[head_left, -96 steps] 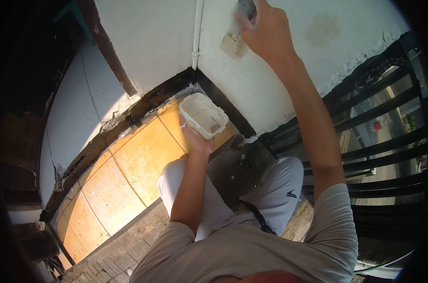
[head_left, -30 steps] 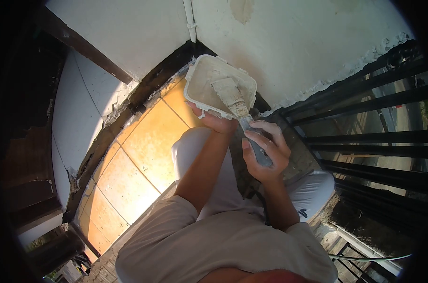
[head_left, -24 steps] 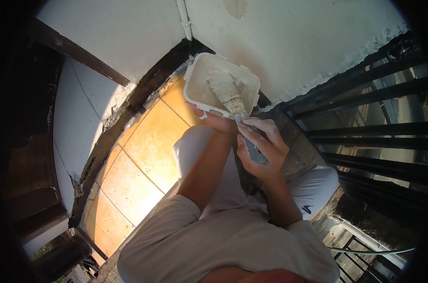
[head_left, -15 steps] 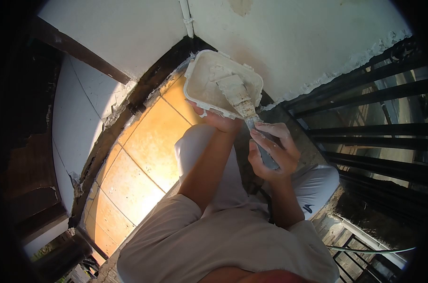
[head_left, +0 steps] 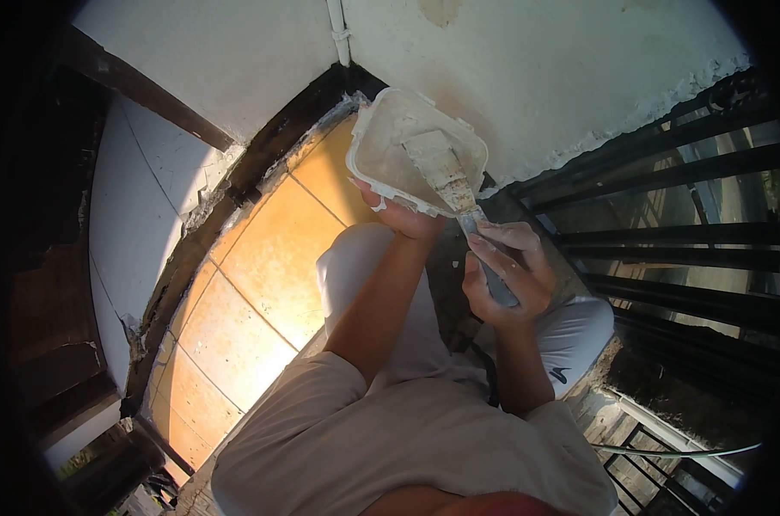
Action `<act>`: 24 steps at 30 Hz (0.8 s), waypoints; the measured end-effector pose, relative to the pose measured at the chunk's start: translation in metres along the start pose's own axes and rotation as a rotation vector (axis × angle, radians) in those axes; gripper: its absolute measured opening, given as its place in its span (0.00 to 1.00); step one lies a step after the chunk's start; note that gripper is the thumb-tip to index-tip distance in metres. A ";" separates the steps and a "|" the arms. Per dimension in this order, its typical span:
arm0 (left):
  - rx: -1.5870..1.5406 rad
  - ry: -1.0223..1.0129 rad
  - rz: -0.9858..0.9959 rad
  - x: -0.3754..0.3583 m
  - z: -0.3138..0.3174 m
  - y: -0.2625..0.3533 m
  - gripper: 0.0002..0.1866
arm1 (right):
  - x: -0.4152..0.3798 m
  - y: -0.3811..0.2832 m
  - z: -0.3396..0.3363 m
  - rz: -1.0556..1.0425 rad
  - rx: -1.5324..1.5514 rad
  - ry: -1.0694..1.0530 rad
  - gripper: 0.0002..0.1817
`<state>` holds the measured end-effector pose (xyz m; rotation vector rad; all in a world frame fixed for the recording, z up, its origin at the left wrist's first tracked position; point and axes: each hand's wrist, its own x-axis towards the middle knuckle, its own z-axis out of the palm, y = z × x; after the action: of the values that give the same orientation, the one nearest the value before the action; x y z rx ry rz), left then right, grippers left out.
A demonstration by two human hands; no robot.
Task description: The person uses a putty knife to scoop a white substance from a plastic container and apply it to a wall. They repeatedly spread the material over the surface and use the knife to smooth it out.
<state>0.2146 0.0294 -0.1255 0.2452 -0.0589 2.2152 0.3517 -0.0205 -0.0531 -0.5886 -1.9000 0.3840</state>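
The right hand point(head_left: 503, 273) is closed around the grey handle of a putty knife point(head_left: 463, 202), the fingers wrapped along the shaft so that the blade is directed forward and upward. The blade, coated in pale filler, is laid inside a white rectangular tub point(head_left: 417, 151), its flat face resting against the tub's inner wall; this angle is judged suited to scraping or loading material. The tub is gripped from beneath by the left hand point(head_left: 403, 218), the fingers curled under its near edge and the thumb side hidden. It is held tilted, with the open mouth turned toward the blade, and raised clear of the floor, in front of the knees.

Beyond the tub, a white rendered wall point(head_left: 544, 69) is met at a corner by a thin white conduit point(head_left: 339, 34). A bare brownish patch point(head_left: 440, 10) is noted high on the wall. Orange floor tiles point(head_left: 274, 249) lie below to the left, bordered by a dark skirting strip. A black metal railing point(head_left: 682, 232) stands to the right.
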 end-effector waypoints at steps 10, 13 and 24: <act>-0.026 0.015 -0.064 0.000 -0.010 0.002 0.49 | 0.006 -0.001 0.003 0.047 0.027 -0.029 0.19; -0.015 0.006 -0.041 -0.002 -0.002 -0.002 0.50 | 0.004 0.001 0.001 0.033 0.009 -0.010 0.19; 0.129 0.014 0.028 -0.002 -0.022 -0.012 0.48 | 0.010 0.007 0.008 0.032 0.008 -0.095 0.22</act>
<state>0.2224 0.0381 -0.1480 0.3013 0.0889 2.2510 0.3430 -0.0088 -0.0523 -0.6048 -1.9805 0.4470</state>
